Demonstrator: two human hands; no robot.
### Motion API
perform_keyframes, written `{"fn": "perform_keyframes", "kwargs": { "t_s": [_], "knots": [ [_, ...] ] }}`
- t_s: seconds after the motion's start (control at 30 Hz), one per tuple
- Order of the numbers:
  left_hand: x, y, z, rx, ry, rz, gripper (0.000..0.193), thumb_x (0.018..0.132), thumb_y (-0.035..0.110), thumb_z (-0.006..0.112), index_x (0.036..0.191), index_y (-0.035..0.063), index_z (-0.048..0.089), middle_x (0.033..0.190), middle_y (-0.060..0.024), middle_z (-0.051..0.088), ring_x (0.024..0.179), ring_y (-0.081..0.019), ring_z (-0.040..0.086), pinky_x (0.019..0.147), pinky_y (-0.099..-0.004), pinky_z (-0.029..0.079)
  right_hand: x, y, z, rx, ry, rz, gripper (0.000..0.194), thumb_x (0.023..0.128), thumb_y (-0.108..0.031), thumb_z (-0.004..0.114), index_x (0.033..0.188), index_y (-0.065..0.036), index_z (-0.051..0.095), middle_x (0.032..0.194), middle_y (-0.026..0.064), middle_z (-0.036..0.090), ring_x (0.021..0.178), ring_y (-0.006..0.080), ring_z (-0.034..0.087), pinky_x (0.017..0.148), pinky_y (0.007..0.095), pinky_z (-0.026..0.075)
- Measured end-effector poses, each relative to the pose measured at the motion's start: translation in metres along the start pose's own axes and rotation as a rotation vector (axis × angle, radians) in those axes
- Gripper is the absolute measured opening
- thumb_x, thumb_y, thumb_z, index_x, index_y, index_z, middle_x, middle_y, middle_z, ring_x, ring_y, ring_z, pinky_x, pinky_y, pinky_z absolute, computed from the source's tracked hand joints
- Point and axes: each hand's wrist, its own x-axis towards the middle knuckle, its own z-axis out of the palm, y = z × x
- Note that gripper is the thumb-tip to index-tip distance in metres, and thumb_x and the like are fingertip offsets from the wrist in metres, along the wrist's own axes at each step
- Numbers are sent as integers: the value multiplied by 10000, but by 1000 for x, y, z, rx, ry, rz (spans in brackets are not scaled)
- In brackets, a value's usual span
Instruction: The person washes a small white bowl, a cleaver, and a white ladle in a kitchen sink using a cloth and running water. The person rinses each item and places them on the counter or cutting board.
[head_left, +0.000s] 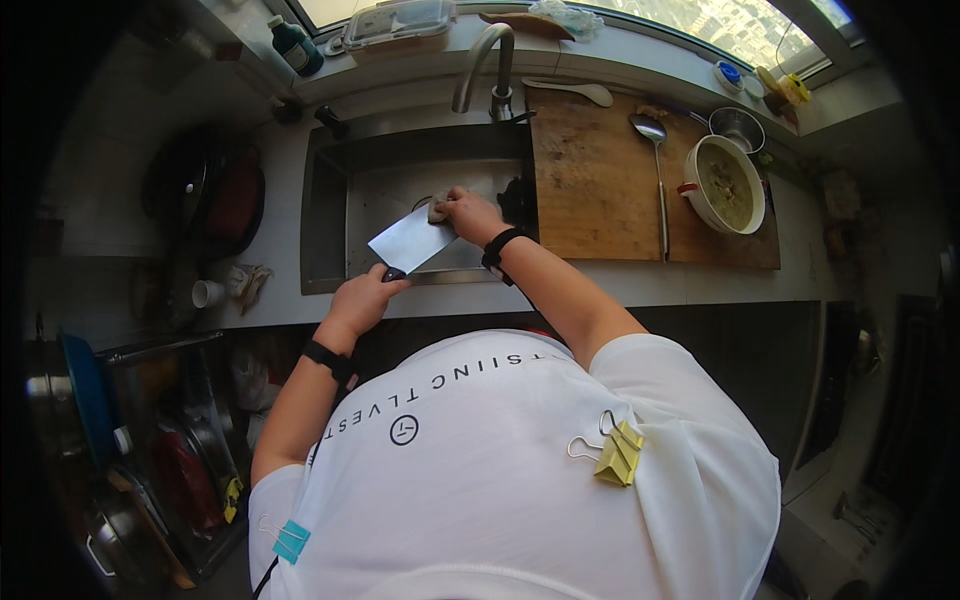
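My left hand (361, 300) grips the dark handle (393, 274) of a cleaver at the front rim of the sink. The broad steel cleaver blade (412, 238) slants up and to the right over the basin. At its far end my right hand (474, 215) pinches a small crumpled greyish cloth or scrubber (437, 209) against the blade. Below lies the stainless-steel sink (322, 202), with part of the round drain showing behind the blade. A curved faucet (480, 64) rises at the back.
Right of the sink, a wooden cutting board (592, 180) bears a metal ladle (660, 172) and a white pot (690, 202) of soup. A small steel strainer or pan (739, 129) sits behind the pot. A white cup (207, 294) lies tipped at left, near a crumpled tissue (247, 283).
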Motion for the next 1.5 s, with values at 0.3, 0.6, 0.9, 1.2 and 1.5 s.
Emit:
{"fn": "perform_keyframes", "kwargs": {
  "t_s": [0.3, 0.6, 0.9, 1.2, 1.5],
  "knots": [
    [-47, -13, 23, -457, 295, -161, 360, 842, 26, 572, 1152, 189, 658, 1043, -121, 578, 896, -324, 606, 734, -371, 497, -32, 151, -77, 1022, 252, 460, 316, 865, 10, 539, 1162, -30, 641, 1138, 79, 641, 991, 194, 628, 878, 293, 489],
    [-39, -13, 55, -616, 285, -270, 372, 844, 11, 560, 1169, 164, 653, 1045, -97, 579, 893, -269, 595, 767, -308, 474, -76, 234, -111, 356, 301, 669, 530, 881, -244, 642, 1359, -75, 490, 1330, 122, 527, 1168, 248, 535, 956, 355, 451],
    [-5, 13, 65, -628, 231, -270, 375, 836, 6, 571, 1169, 157, 656, 1054, -103, 578, 915, -268, 592, 779, -301, 473, -63, 139, -72, -253, 224, 519, 476, 805, -193, 644, 1272, -136, 572, 1357, 110, 486, 1246, 332, 433, 1014, 415, 399],
    [6, 36, 65, -635, 226, -294, 378, 828, 2, 575, 1161, 161, 660, 1031, -108, 583, 931, -287, 589, 790, -321, 475, -36, 272, -140, -56, 653, 652, 381, 791, -67, 576, 1167, -84, 637, 1270, 136, 554, 1136, 355, 499, 977, 435, 423],
    [-1, 49, 65, -620, 153, -369, 365, 844, 29, 574, 1170, 174, 654, 1026, -119, 580, 948, -307, 587, 806, -325, 475, -8, 163, -22, 110, 265, 132, 388, 781, -62, 571, 1163, -96, 625, 1287, 89, 556, 1176, 309, 500, 981, 418, 425]
  ]
}}
